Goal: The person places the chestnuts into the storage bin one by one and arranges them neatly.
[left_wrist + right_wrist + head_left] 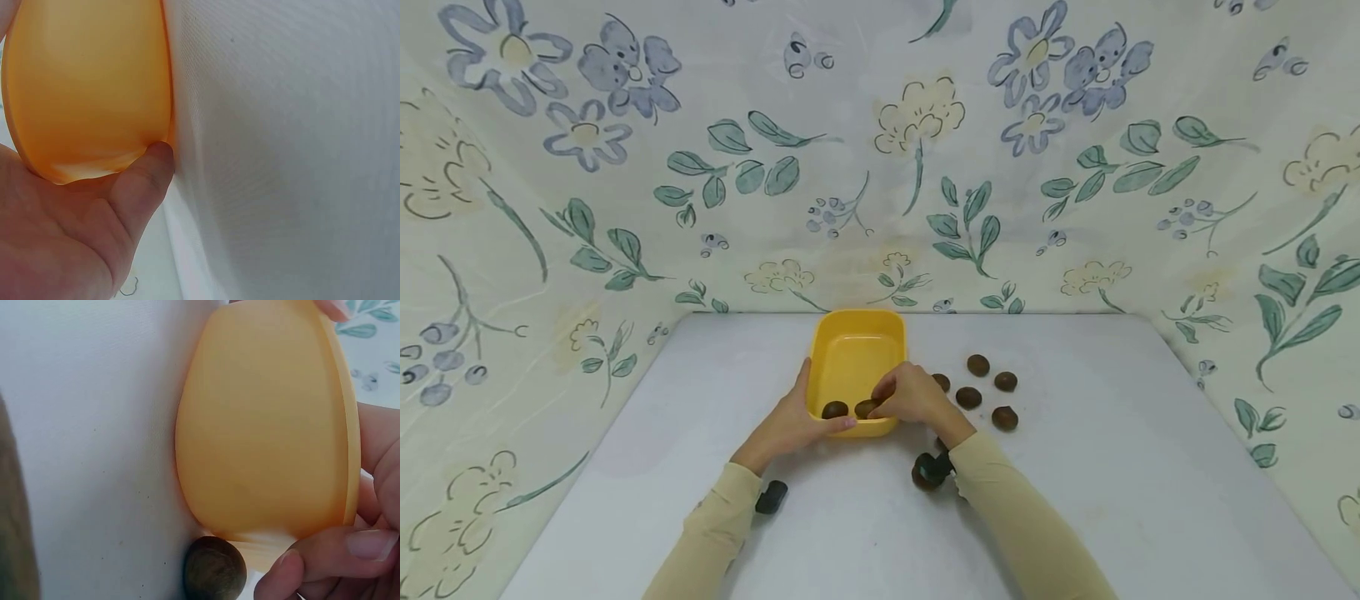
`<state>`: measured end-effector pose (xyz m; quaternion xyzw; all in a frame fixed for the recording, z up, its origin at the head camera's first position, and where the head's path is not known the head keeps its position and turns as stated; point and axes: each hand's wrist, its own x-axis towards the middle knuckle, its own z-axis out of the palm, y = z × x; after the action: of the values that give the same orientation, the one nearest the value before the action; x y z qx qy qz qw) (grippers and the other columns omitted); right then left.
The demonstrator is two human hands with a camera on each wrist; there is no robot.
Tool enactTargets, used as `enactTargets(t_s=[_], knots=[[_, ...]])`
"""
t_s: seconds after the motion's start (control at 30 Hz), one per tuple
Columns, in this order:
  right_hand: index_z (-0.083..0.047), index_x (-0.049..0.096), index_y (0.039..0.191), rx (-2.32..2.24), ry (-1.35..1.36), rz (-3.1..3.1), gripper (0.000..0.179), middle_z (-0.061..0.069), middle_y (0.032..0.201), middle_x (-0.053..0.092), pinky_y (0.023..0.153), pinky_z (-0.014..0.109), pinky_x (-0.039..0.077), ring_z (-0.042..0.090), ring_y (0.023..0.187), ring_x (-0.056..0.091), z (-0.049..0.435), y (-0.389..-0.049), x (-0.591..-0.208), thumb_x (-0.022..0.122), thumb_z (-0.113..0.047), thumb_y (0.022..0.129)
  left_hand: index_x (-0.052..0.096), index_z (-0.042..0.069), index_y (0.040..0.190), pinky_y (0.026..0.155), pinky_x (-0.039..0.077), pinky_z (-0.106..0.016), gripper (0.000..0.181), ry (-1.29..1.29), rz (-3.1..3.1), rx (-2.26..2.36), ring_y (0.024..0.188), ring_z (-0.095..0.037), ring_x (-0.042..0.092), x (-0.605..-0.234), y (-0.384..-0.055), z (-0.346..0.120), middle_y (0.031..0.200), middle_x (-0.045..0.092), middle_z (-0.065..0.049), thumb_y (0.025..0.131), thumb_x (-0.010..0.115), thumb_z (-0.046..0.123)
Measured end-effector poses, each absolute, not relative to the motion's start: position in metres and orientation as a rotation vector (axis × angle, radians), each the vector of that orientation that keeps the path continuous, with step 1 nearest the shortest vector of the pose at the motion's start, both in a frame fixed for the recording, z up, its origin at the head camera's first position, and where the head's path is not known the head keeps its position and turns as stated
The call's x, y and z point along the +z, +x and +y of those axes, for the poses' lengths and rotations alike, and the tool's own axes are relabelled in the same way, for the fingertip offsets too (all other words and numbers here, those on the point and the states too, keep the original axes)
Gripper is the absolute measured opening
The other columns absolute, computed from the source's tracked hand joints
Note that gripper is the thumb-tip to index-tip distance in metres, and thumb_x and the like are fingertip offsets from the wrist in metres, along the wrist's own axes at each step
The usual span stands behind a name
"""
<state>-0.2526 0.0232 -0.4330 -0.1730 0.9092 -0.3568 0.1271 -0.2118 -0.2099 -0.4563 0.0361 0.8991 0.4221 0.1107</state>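
A yellow plastic tray (850,362) stands on the white table. My left hand (786,425) grips its near left corner, thumb along the near rim and fingers along the left wall; the left wrist view shows these fingers against the outer wall (94,81). Two brown chestnuts lie at the near end inside, one by the left thumb (835,409) and one chestnut (865,409) at the right fingertips. My right hand (917,396) reaches over the right rim, its curled fingers and thumb pinching a chestnut, mostly hidden. In the right wrist view, these fingers (337,553) bend over the rim.
Several loose chestnuts (968,397) lie on the table right of the tray. Another chestnut (922,477) sits under the right wrist, partly covered by the black wrist device. A chestnut (214,569) lies close beside the tray's outer wall. Flowered cloth (917,167) rises behind the table.
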Motion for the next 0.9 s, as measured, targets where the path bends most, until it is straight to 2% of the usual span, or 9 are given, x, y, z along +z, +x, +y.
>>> enactTargets(t_s=[0.27, 0.37, 0.47, 0.6, 0.9], knots=[[-0.013, 0.082, 0.094, -0.985, -0.447, 2.645, 0.019, 0.0, 0.09, 0.079, 0.079, 0.029, 0.06, 0.014, 0.082, 0.067, 0.017, -0.253, -0.432, 0.09, -0.025, 0.081, -0.016, 0.019, 0.166, 0.122, 0.034, -0.063, 0.139, 0.112, 2.643, 1.247, 0.149, -0.039, 0.04, -0.457, -0.212, -0.211, 0.174, 0.016, -0.018, 0.078, 0.082, 0.064], [-0.014, 0.082, 0.093, -0.971, -0.415, 2.641, 0.018, -0.001, 0.088, 0.079, 0.079, 0.029, 0.06, 0.014, 0.08, 0.067, 0.016, -0.254, -0.431, 0.09, -0.025, 0.081, -0.013, 0.023, 0.166, 0.121, 0.037, -0.061, 0.136, 0.141, 2.648, 1.267, 0.145, -0.036, 0.045, -0.458, -0.213, -0.211, 0.171, 0.025, -0.015, 0.079, 0.083, 0.062], [-0.014, 0.082, 0.092, -0.948, -0.395, 2.643, 0.018, -0.001, 0.087, 0.079, 0.08, 0.03, 0.06, 0.015, 0.08, 0.067, 0.014, -0.254, -0.43, 0.09, -0.026, 0.081, -0.012, 0.025, 0.166, 0.12, 0.038, -0.06, 0.135, 0.158, 2.647, 1.281, 0.143, -0.034, 0.046, -0.458, -0.214, -0.211, 0.17, 0.027, -0.014, 0.079, 0.084, 0.061], [-0.015, 0.082, 0.09, -0.916, -0.39, 2.646, 0.016, -0.002, 0.085, 0.077, 0.079, 0.03, 0.058, 0.016, 0.08, 0.065, 0.013, -0.255, -0.428, 0.09, -0.025, 0.081, -0.016, 0.023, 0.166, 0.123, 0.034, -0.061, 0.138, 0.136, 2.64, 1.271, 0.148, -0.036, 0.041, -0.457, -0.214, -0.211, 0.173, 0.019, -0.015, 0.078, 0.083, 0.062], [-0.013, 0.081, 0.089, -0.91, -0.42, 2.643, 0.013, -0.001, 0.083, 0.076, 0.074, 0.027, 0.055, 0.016, 0.077, 0.063, 0.013, -0.255, -0.429, 0.09, -0.019, 0.081, -0.016, 0.016, 0.165, 0.123, 0.034, -0.063, 0.138, 0.132, 2.651, 1.229, 0.151, -0.04, 0.038, -0.456, -0.214, -0.212, 0.173, 0.015, -0.021, 0.08, 0.081, 0.063]])
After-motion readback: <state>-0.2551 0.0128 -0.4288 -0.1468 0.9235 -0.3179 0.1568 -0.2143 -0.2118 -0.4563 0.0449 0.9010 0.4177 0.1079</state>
